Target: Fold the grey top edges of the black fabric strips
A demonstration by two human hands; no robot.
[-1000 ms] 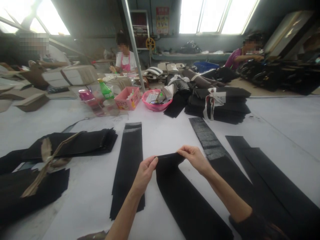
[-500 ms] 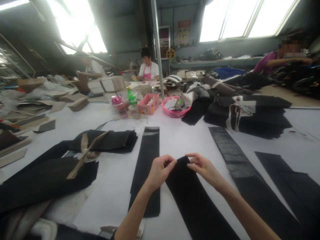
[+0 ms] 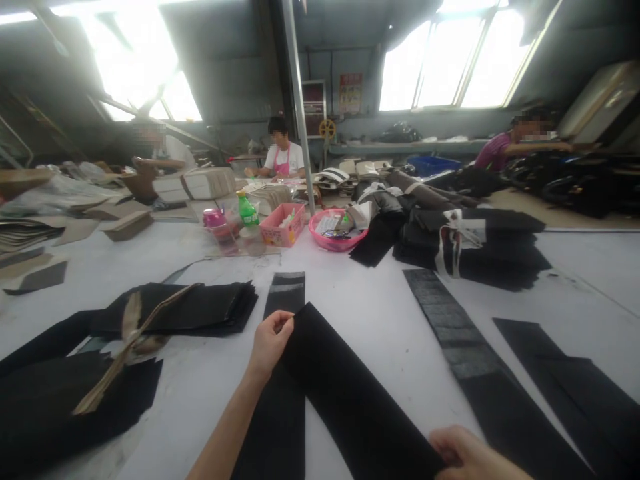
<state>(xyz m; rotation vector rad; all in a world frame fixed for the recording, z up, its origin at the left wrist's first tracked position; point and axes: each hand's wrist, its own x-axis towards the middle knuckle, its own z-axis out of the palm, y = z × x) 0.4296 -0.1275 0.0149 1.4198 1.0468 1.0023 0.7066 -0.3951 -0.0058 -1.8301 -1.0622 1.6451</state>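
Note:
A long black strip of material [image 3: 350, 380] stretches slantwise between my two hands. My left hand [image 3: 270, 343] pinches its far left corner between thumb and fingertips. At the near right edge of the strip, my right hand [image 3: 470, 453] grips it with curled fingers, partly cut off by the bottom of the view. Under the held strip lies a stack of black strips [image 3: 280, 427], with grey bands at its far end. To the right, more black strips [image 3: 465, 353] lie fanned out, showing several grey bands.
Tied black bundles lie at left [image 3: 175, 310] and back right [image 3: 475, 247]. A pink basket [image 3: 283, 227], a pink bowl [image 3: 337, 233] and a green bottle [image 3: 247, 210] stand farther back on the white table [image 3: 370, 293]. Three people work beyond. Other black pieces [image 3: 565, 380] lie at right.
My right hand has moved from the strip's far end down to its near right edge. My left hand has shifted left with the far corner, over the stack. The camera view has turned slightly right.

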